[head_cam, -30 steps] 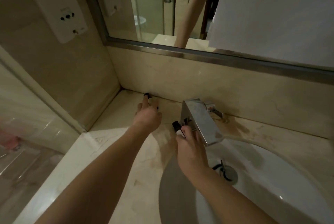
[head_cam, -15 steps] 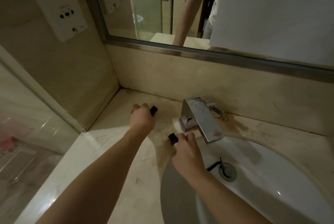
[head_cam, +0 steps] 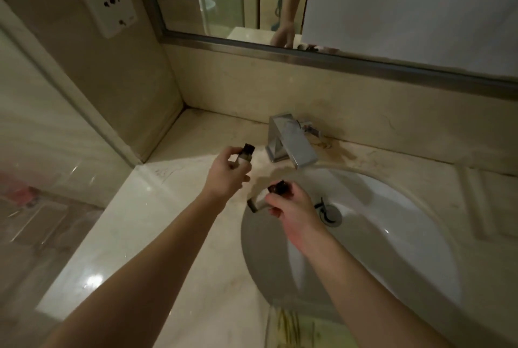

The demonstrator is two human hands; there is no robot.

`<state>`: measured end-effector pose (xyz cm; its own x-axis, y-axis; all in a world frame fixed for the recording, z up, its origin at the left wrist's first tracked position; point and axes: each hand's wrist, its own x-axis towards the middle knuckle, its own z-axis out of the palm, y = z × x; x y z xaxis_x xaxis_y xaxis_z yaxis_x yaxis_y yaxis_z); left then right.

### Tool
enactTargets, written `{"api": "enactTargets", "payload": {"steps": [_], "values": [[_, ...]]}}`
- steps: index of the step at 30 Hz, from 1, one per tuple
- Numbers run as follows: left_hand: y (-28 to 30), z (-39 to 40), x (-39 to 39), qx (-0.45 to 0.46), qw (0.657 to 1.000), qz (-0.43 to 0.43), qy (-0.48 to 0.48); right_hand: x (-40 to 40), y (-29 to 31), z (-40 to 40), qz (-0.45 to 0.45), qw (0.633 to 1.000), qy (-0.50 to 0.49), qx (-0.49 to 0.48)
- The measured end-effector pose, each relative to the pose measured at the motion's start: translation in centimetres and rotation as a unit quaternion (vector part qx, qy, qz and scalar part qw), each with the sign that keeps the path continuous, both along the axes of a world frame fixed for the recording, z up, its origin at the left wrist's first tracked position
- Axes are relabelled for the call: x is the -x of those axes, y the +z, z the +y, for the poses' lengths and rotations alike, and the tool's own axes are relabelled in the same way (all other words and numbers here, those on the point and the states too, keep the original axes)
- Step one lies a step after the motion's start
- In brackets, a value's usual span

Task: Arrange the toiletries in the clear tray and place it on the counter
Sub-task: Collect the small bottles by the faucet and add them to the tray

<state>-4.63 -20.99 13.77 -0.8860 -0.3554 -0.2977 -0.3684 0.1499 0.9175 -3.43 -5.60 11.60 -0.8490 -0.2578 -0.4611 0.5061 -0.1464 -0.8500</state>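
Two small bottles are held up above the marble counter [head_cam: 157,207], one in each hand. The left bottle [head_cam: 244,157] is pinched upright by the left hand [head_cam: 227,176], its dark cap poking out above the fingertips. The right bottle [head_cam: 266,194] (tilted, cap up towards the faucet [head_cam: 290,143]) is gripped by the right hand [head_cam: 291,213] over the sink [head_cam: 392,249] rim, its base jutting out left of the fingers.

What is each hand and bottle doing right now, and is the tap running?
left hand: grips a small bottle
left bottle: upright, dark cap on, lifted
right hand: grips another bottle
right bottle: tilted, dark cap on, lifted
faucet: no water running
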Motion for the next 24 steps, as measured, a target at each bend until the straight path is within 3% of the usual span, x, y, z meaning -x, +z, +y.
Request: {"api": "enactTargets", "payload": {"steps": [5,12,15,18,24], "values": [[1.9,3.9,-4.4,-0.119,0.993,-0.029,-0.008,-2.7,1.2,3.5,-0.068,0.982,-0.053,0.166],[3.7,7.7,-10.3,-0.234,0.968,-0.074,-0.05,-6.6,2.8,8.6,-0.052,0.978,-0.041,0.198],[4.5,9.0,-12.2,-0.271,0.958,-0.074,-0.062,-7.9,3.2,10.6,0.005,0.987,0.002,0.162],[5.1,10.3,-13.6,-0.297,0.952,-0.054,-0.051,-9.0,3.4,12.5,0.079,0.994,0.045,0.066],[6.0,12.6,-15.9,-0.302,0.95,-0.036,-0.067,-11.3,5.6,15.1,0.17,0.98,0.067,-0.073]]}}
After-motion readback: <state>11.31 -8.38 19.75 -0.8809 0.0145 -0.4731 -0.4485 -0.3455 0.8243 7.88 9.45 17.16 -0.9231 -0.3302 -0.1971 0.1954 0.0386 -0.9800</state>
